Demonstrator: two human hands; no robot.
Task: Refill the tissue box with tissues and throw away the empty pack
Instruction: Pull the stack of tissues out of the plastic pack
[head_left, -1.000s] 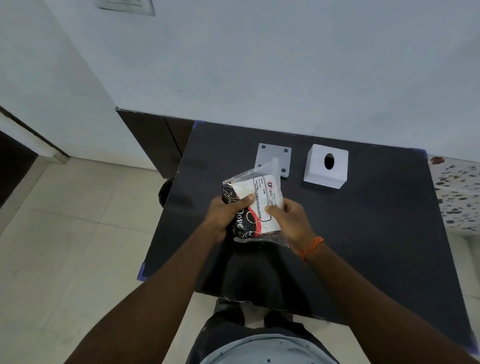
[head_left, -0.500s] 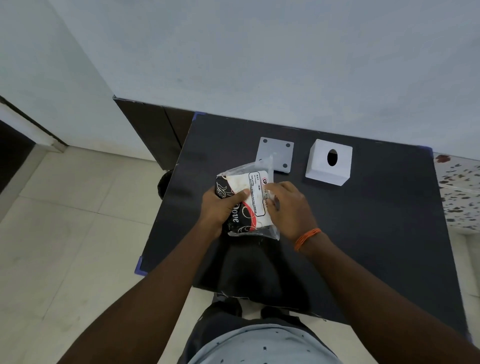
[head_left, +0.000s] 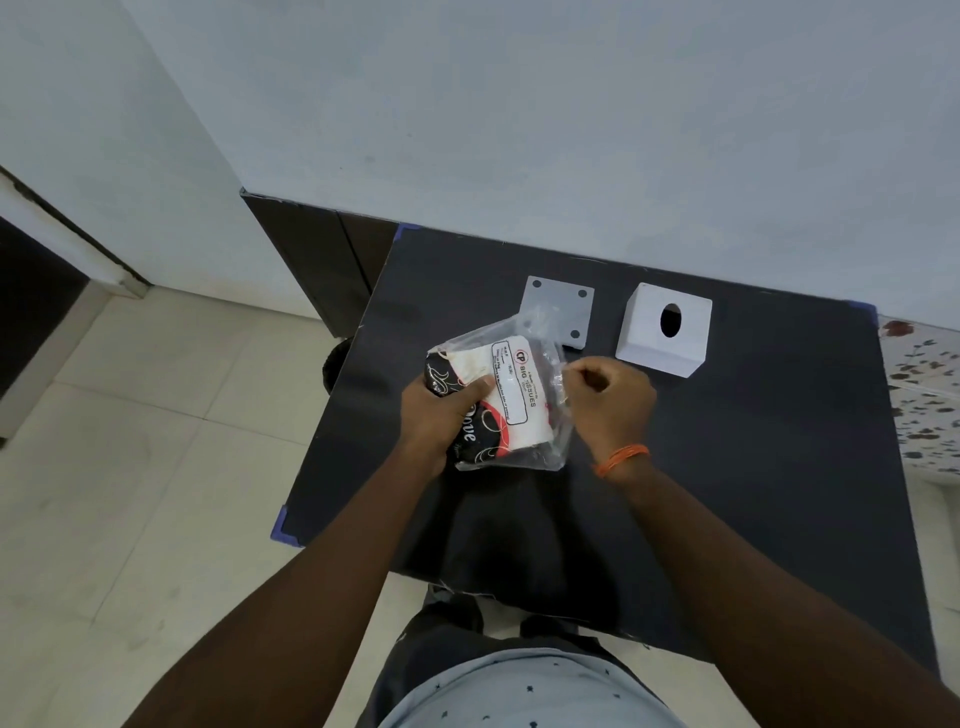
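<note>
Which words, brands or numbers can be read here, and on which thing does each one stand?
"BIG TISSUES", with a red round "CP" logo: on the white label of the tissue pack.
"ove", end of a bigger word hidden by the left hand: on the pack's black part.
Small print on the label: too small to read.
The white tissue box: no text.

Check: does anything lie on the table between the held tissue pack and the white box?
Nothing visible does. The pack is in both hands, left and right; bare table separates it from the box. The plate lies left of the box, off that line.
</note>
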